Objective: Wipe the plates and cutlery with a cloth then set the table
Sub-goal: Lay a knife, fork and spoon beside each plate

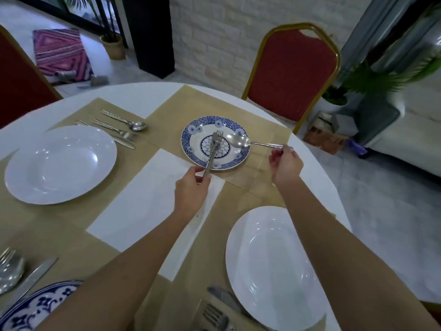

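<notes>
A blue-patterned plate (216, 142) sits on a tan placemat (260, 173) at the far side of the round table. My left hand (191, 187) pinches the handle of a fork (214, 149) whose tines lie over the plate's middle. My right hand (285, 164) grips the handle of a spoon (241, 141); its bowl is over the plate's right rim. No cloth is in view.
White plates stand at left (60, 163) and near right (274, 266). Cutlery (119, 126) lies beyond the left plate; more lies at the bottom left (14, 273) and bottom middle (219, 309). Another blue plate (35, 306) is at bottom left. A red chair (291, 72) stands behind the table.
</notes>
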### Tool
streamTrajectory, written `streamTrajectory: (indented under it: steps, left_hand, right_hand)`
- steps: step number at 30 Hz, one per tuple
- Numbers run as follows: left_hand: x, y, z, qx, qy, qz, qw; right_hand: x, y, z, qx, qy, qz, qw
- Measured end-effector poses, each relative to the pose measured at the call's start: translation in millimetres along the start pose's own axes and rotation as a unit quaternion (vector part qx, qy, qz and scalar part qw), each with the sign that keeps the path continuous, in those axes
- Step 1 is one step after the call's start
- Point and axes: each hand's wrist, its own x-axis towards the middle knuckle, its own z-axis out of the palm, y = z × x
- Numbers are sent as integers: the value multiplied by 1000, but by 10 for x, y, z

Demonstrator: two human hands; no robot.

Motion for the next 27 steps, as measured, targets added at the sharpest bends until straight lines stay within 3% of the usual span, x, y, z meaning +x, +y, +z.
streamTrajectory:
  steps: [7, 12, 16, 27]
  left_hand:
    - [66, 32, 85, -32, 24, -30, 999]
    - [31, -3, 109, -64, 62, -9, 996]
    - [4, -10, 146, -87, 62, -6, 994]
    - [12, -17, 201, -86, 43, -97, 991]
  right_hand:
    - [565, -439, -42, -190, -24, -56, 980]
    - [923, -287, 54, -328, -55, -62, 941]
    - [1188, -108, 56, -439, -106, -87, 888]
    - [1211, -3, 44, -504, -57, -124, 853]
